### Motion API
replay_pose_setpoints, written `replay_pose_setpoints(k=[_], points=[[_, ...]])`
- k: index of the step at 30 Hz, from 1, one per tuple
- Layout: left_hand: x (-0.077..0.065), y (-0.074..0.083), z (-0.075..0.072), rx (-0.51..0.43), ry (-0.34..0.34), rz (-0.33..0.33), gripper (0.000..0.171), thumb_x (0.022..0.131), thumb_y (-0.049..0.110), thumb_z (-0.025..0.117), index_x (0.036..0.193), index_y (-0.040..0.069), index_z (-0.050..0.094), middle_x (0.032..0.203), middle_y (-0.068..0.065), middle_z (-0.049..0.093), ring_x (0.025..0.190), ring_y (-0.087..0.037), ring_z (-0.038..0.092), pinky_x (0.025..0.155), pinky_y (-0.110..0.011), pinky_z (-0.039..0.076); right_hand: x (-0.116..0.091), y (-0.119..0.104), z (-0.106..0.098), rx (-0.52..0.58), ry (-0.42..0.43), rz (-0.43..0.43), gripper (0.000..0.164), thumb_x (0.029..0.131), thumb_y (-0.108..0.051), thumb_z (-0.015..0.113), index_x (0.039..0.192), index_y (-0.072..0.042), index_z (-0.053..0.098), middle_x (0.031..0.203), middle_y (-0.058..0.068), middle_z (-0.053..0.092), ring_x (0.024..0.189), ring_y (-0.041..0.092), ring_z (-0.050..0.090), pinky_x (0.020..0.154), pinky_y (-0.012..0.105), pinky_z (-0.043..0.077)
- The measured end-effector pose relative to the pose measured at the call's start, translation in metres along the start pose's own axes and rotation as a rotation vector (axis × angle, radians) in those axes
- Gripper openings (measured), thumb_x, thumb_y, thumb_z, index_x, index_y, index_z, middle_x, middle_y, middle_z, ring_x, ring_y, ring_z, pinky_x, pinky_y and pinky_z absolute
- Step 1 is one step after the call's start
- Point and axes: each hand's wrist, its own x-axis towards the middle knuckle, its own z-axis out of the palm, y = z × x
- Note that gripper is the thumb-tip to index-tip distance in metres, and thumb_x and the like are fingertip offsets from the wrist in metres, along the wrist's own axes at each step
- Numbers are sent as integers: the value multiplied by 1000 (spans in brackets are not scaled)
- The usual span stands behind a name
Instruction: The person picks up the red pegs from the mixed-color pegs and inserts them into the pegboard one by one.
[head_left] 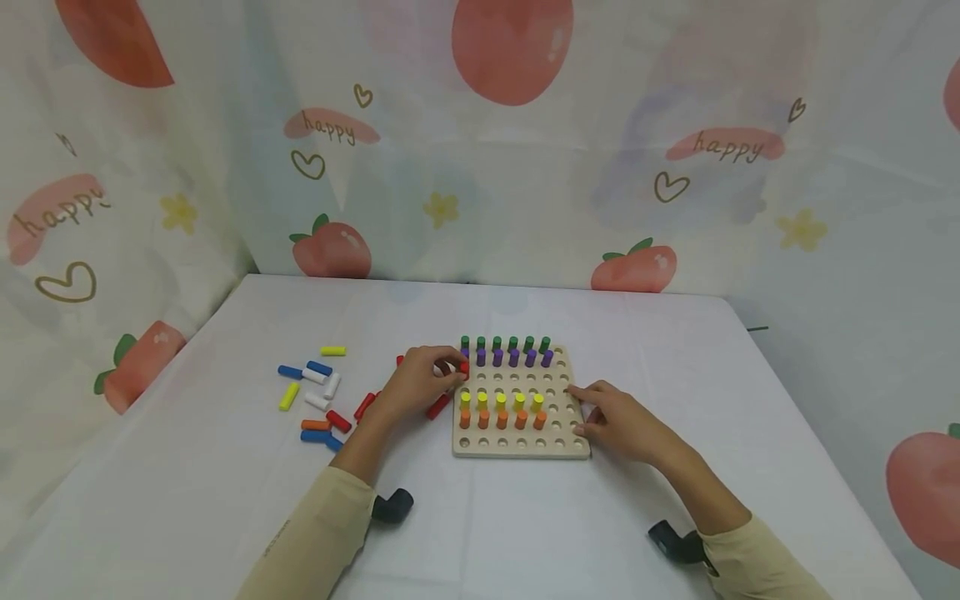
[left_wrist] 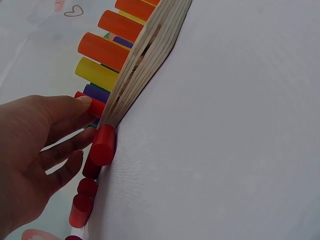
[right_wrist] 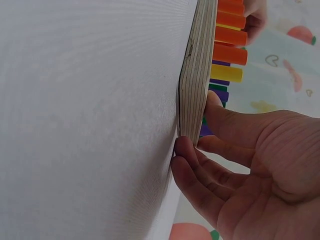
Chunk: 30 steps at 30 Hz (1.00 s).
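Note:
My left hand (head_left: 415, 382) pinches a red peg (left_wrist: 98, 106) between thumb and finger at the left side of a wooden pegboard (head_left: 519, 452). The peg stands just in front of the purple row; whether it is seated in its hole, I cannot tell. My right hand (head_left: 626, 425) holds the board's right edge, its thumb by the top face and other fingers against the side. Green pegs (head_left: 513, 342), purple pegs (head_left: 513, 358), yellow pegs (head_left: 500, 401) and orange pegs (head_left: 502, 420) stand upright in rows on the board.
Loose red pegs (left_wrist: 102, 146) lie by the board's left edge, partly behind my left hand. Farther left are scattered blue pegs (head_left: 315, 436), white pegs (head_left: 317, 402), yellow pegs (head_left: 288, 396) and an orange peg (head_left: 315, 425). A white cloth (head_left: 510, 533) covers the table.

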Motion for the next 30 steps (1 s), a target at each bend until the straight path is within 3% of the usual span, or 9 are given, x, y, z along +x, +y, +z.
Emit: replay_pose_setpoints(k=[8, 16, 30], points=[[0, -4, -6, -11, 14, 13, 22, 94, 9, 77, 114, 18, 76, 103, 8, 71, 92, -14, 63, 76, -28, 56, 0, 0, -1, 3, 0, -5, 59, 94, -12, 78, 145, 6, 55, 117, 13, 58, 82, 15, 52, 66, 27, 48], [0, -11, -15, -36, 47, 9, 22, 94, 11, 78, 115, 15, 76, 104, 2, 70, 88, -17, 64, 65, -28, 57, 0, -1, -2, 3, -7, -2, 59, 94, -13, 78, 145, 6, 54, 117, 13, 59, 82, 14, 53, 66, 27, 48], [0, -25, -33, -21, 77, -29, 24, 96, 14, 77, 120, 12, 75, 107, -1, 70, 98, -22, 63, 76, -30, 59, 1, -2, -3, 20, -11, 5, 60, 94, -13, 78, 145, 6, 54, 118, 14, 59, 83, 15, 54, 67, 27, 49]])
